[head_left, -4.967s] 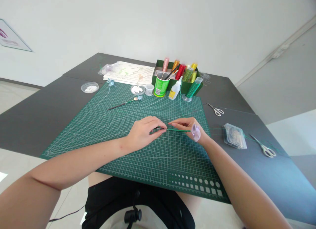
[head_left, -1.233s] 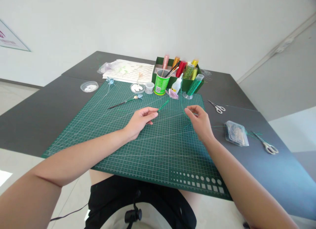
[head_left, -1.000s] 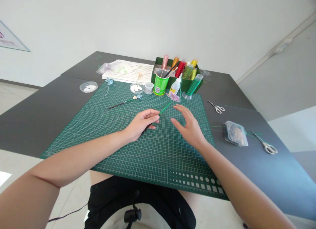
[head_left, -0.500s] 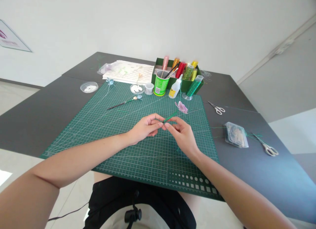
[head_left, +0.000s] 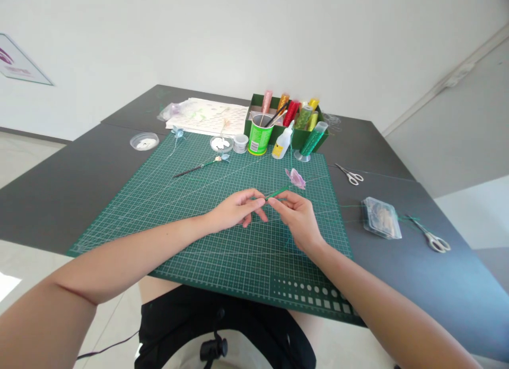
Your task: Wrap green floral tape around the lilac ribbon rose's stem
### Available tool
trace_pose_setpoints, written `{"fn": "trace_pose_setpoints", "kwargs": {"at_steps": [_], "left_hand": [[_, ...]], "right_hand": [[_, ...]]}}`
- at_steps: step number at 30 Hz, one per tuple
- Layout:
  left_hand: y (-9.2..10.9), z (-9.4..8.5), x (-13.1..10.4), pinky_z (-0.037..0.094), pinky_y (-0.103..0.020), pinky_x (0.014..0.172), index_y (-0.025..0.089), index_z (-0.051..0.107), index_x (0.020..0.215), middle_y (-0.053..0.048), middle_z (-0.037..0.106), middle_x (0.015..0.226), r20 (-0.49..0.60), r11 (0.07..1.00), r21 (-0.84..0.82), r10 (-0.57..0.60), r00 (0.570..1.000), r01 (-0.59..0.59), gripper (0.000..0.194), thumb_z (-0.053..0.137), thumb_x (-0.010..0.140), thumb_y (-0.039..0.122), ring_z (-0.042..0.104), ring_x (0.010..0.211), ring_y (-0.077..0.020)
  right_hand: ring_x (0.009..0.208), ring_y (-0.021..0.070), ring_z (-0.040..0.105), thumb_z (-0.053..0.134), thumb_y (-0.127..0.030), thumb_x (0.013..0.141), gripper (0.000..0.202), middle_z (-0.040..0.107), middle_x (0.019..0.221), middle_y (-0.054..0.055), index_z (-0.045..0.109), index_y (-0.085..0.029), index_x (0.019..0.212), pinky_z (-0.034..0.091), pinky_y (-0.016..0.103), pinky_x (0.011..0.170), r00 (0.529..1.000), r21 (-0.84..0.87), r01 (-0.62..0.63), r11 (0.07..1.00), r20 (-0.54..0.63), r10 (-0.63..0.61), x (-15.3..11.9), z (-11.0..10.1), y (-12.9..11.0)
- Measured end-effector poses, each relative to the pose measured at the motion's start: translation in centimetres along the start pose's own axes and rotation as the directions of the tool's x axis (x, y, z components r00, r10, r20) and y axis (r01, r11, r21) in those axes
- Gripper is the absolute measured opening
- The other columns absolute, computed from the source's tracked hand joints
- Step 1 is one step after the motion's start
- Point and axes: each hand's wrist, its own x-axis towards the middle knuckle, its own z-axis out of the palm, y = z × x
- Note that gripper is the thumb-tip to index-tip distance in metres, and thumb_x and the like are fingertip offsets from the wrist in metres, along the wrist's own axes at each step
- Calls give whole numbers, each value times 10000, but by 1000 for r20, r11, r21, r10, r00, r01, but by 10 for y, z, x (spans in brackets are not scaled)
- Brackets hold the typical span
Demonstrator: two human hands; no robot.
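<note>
Over the green cutting mat [head_left: 191,210], a thin green-wrapped stem [head_left: 280,192] is pinched between my hands. Thumb and forefinger of my left hand [head_left: 236,209] close on its near end; the other fingers hang loosely apart. My right hand [head_left: 296,215] pinches the stem just beside the left fingertips. A pale purple flower [head_left: 296,178] sits beyond the stem's far tip and seems joined to it, though the joint is too small to make out. The part of the stem between the fingertips is hidden.
Along the back stand a green can [head_left: 260,138] with brushes, a glue bottle [head_left: 282,141] and a green box [head_left: 251,114] of coloured thread spools. A second flower stem [head_left: 199,167] lies on the mat. At right are scissors [head_left: 351,176], more scissors [head_left: 436,242] and a clear plastic case [head_left: 382,219].
The purple flower and stem have shifted slightly right and toward me. My left hand's lower fingers have spread away from the stem, while both pinches stay close together.
</note>
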Motion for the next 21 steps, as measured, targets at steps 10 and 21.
{"fn": "trace_pose_setpoints", "kwargs": {"at_steps": [10, 21], "left_hand": [[8, 0, -5, 162, -171, 390, 165, 604, 881, 74, 381, 554, 77, 983, -170, -56, 995, 68, 348, 520, 1004, 479, 224, 445, -68], [3, 0, -2, 247, -200, 446, 179, 586, 818, 71, 394, 531, -120, 985, 149, 108, 987, -90, 371, 442, 1014, 459, 301, 452, -89]], "right_hand": [[458, 64, 180, 832, -524, 755, 381, 319, 492, -101, 670, -183, 803, 102, 261, 448, 997, 10, 8, 1000, 82, -9, 6, -2, 3], [479, 94, 308, 655, -338, 903, 211, 351, 504, -67, 791, -183, 860, 272, 255, 489, 924, -387, 382, 840, 160, -346, 0, -10, -3]]}}
